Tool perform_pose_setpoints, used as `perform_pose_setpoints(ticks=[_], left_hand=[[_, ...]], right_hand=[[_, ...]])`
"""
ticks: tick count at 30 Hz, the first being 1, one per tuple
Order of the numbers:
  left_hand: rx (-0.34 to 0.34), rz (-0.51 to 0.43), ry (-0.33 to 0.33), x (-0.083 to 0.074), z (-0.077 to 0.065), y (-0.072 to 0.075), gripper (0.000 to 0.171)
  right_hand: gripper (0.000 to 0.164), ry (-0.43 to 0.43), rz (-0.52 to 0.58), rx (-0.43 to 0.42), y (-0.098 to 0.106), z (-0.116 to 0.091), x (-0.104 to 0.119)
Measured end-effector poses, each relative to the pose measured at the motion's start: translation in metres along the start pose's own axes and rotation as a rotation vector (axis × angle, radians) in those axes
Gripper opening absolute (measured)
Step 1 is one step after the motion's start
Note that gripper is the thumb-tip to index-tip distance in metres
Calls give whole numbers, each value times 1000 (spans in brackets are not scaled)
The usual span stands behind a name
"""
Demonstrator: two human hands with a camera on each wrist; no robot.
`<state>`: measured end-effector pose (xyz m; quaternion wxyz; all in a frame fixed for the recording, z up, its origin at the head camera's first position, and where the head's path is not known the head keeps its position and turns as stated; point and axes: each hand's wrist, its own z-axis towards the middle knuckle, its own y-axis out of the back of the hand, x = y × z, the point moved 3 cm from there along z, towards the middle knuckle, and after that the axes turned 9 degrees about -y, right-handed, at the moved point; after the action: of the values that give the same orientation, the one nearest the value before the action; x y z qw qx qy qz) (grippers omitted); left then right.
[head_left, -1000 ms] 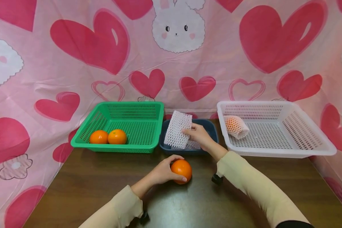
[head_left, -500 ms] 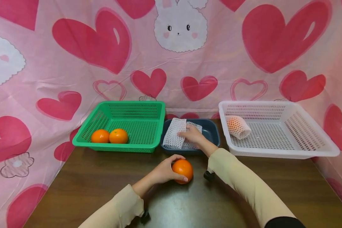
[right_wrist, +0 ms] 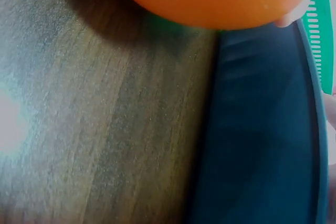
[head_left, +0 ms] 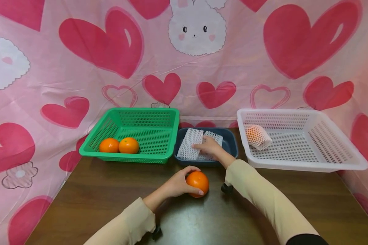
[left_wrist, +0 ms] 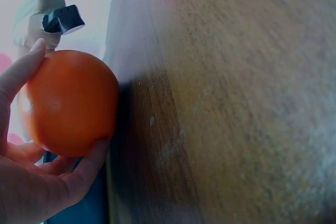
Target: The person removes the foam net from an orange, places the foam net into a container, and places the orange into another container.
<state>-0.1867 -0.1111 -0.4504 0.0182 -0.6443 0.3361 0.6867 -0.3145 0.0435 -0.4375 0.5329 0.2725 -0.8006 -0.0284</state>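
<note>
My left hand (head_left: pixel 179 183) grips an orange (head_left: pixel 198 184) on the wooden table, fingers behind it and thumb in front. That orange (left_wrist: pixel 71 103) fills much of the left wrist view, with fingers curved round its side. My right hand (head_left: pixel 211 147) reaches into a dark blue tray (head_left: pixel 231 143). Its thumb and fingers pinch the edge of a white foam fruit net (head_left: pixel 190 144). A second foam net (head_left: pixel 216 136) lies beside it, partly hidden by the hand. In the right wrist view the tray wall (right_wrist: pixel 257 129) stands below the orange, and the fingertips' hold is hidden.
At the left back, a green basket (head_left: pixel 168 156) holds two oranges (head_left: pixel 128 145). A white basket (head_left: pixel 303 165) at the right back contains an orange in a foam net (head_left: pixel 257 136). Behind them hangs a pink heart-patterned cloth (head_left: pixel 159 51).
My right hand has lowered the raised foam net into the blue tray. The second net has come further into sight, shifting slightly right. My left hand stays on the orange.
</note>
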Motion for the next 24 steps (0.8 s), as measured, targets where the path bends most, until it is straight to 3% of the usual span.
perform_pose_setpoints(ticks=[4, 8, 12, 16, 24], left_hand=[[-1, -2, 1, 0, 0, 0, 64], [6, 3, 1, 0, -1, 0, 64], [11, 2, 1, 0, -1, 0, 63], [6, 3, -2, -1, -1, -1, 64], [6, 5, -3, -1, -2, 0, 65]], right_hand=[[92, 35, 13, -36, 4, -1, 2], [90, 137, -22, -117, 7, -2, 3], [83, 273, -225, -212, 6, -5, 6], [84, 342, -438, -235, 0, -7, 9], [69, 274, -713, -171, -11, -6, 5]])
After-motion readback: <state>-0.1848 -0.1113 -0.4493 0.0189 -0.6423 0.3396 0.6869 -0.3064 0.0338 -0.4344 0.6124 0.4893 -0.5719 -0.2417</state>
